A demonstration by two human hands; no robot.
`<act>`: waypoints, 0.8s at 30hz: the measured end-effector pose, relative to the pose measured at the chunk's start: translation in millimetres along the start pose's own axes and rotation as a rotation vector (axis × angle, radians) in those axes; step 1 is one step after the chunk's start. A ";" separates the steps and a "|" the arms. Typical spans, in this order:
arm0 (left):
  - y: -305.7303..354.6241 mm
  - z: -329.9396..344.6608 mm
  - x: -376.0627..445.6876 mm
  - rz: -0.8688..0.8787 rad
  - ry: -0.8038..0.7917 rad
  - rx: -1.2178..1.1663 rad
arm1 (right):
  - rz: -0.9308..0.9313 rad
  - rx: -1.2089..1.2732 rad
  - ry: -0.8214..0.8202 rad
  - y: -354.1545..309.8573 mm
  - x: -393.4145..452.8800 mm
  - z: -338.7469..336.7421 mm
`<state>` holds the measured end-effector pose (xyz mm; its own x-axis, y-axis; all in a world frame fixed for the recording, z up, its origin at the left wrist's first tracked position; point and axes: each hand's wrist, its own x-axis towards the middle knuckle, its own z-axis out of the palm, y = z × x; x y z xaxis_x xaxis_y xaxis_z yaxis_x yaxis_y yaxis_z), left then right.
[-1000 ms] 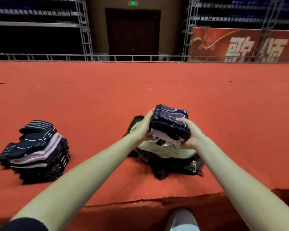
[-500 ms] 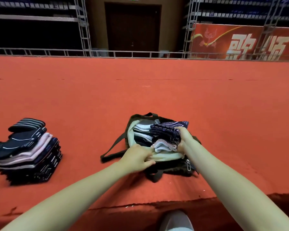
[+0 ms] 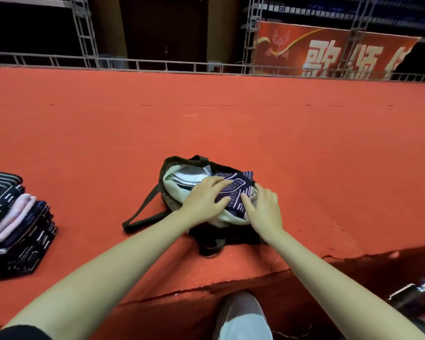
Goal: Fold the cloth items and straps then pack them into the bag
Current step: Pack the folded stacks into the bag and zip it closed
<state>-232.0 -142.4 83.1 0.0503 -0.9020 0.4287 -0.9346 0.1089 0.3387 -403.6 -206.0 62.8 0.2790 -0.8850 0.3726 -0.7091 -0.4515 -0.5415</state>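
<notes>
Pressure should spread evenly: left hand (image 3: 203,201) and right hand (image 3: 263,208), fingers flat, press the folded cloth (image 3: 233,190) into the bag (image 3: 168,165) (mouth open), keeping folds intact.

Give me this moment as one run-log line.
step: packing | left hand: flat on patterned cloth | right hand: flat on same cloth | bag: open, cloth inside | folded stack: left, unpacked

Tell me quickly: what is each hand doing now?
Left hand: open, pressing the folded dark cloth into the bag.
Right hand: open, pressing the same cloth.
</notes>
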 end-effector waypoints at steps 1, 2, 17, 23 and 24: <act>3.1 6.0 3.7 0.012 -0.020 0.028 | 0.033 0.001 0.033 3.9 -1.6 -0.9; 7.4 10.5 7.5 0.023 -0.031 0.046 | 0.081 0.006 0.052 6.0 -2.4 -1.8; 20.8 36.4 30.0 -0.067 -0.243 0.124 | 0.386 0.665 -0.242 35.1 8.2 -12.4; 23.2 35.3 24.1 -0.084 -0.279 0.119 | 0.046 0.753 -0.021 15.7 2.5 -35.1; 23.1 35.9 23.6 -0.082 -0.281 0.125 | 0.025 0.753 -0.010 14.3 0.6 -34.9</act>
<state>-265.0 -176.2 71.0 0.0447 -0.9876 0.1504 -0.9682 -0.0058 0.2500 -436.1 -209.0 81.6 0.2773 -0.8955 0.3480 -0.0824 -0.3831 -0.9200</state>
